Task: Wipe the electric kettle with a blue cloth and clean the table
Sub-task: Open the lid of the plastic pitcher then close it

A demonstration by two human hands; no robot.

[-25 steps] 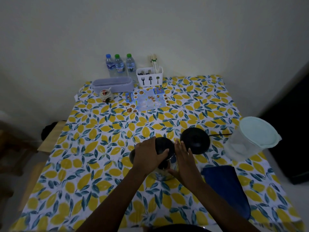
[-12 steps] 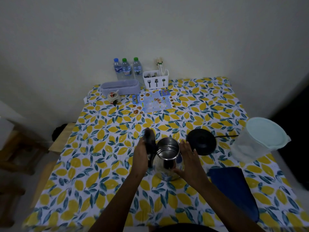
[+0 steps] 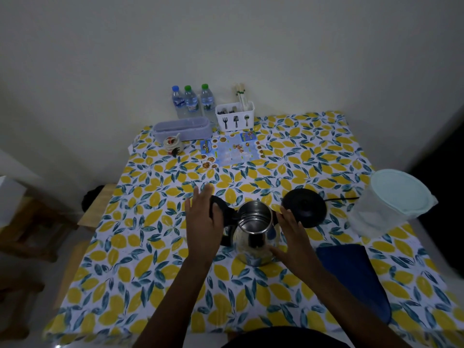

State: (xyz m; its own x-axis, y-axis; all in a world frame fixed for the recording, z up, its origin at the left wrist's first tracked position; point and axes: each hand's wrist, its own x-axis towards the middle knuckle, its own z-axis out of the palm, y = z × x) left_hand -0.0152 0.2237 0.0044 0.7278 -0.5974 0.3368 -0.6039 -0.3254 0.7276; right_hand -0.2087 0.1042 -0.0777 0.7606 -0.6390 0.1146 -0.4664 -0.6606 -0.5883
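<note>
Though lid open, hands (image 3: pixel 251 227) on kettle (image 3: pixel 254 234).

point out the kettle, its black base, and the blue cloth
kettle (image 3: pixel 253 244): head view, on its shiny steel body.
black base (image 3: pixel 305 205): head view, on the round top face.
blue cloth (image 3: pixel 351 275): head view, on the middle of the folded fabric.

The counter (image 3: pixel 140 262) wears a cloth printed with yellow lemons and teal leaves. Along its far edge stand three water bottles (image 3: pixel 191 100), a white cutlery caddy (image 3: pixel 235 119), a lavender oblong box (image 3: pixel 183 128) and a small ceramic pot (image 3: pixel 173 144), with a blue printed sheet (image 3: pixel 232 152) lying flat before the caddy. Nearer sit the steel kettle (image 3: pixel 254 232) (lid swung open), its black base (image 3: pixel 304 207) just beside, a lidded translucent tub (image 3: pixel 391 202) at the right edge, and a blue cloth (image 3: pixel 356 277).
</note>
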